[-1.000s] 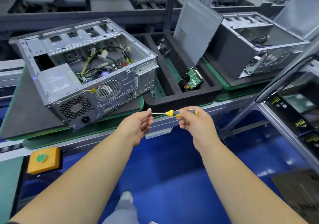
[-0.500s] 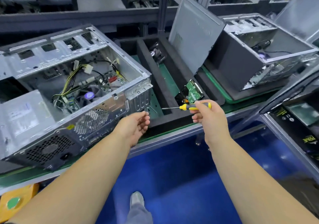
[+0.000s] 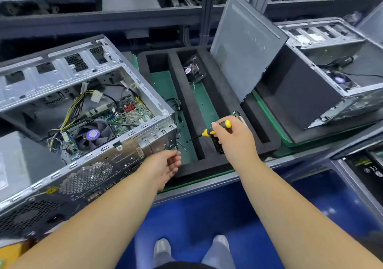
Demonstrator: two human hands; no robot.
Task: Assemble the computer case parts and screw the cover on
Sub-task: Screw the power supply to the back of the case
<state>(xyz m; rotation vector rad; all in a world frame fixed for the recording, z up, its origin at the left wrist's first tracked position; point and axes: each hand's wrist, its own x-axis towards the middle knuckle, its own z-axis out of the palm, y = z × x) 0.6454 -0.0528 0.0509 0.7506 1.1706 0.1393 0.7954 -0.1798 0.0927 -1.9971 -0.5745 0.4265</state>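
Grey conveyor line (image 3: 207, 187) over a blue floor (image 3: 207, 217), racking behind at 12 o'clock.

Case (image 3: 83, 111): open metal chassis at 9 o'clock, tilted, cover off; motherboard, fan and yellow wiring visible inside.

Tray (image 3: 186, 102): black foam, long compartments on a green mat, centre of view, just beside the case at its 3 o'clock. One compartment holds a small fan (image 3: 193, 69) at the far end.

Cover (image 3: 244, 48): grey panel, leaning upright at 1 o'clock, between the tray and a second case (image 3: 323, 77) at 2 o'clock.

Screwdriver (image 3: 215, 128): yellow-and-black handle, dark shaft pointing toward 8 o'clock above the tray.

Right hand (image 3: 234, 138): fingers curled round the screwdriver handle, over the tray's near end.

Left hand (image 3: 165, 165): palm turned inward, fingers loosely bent, holding nothing visible, just beside the case's near corner at 6 o'clock.
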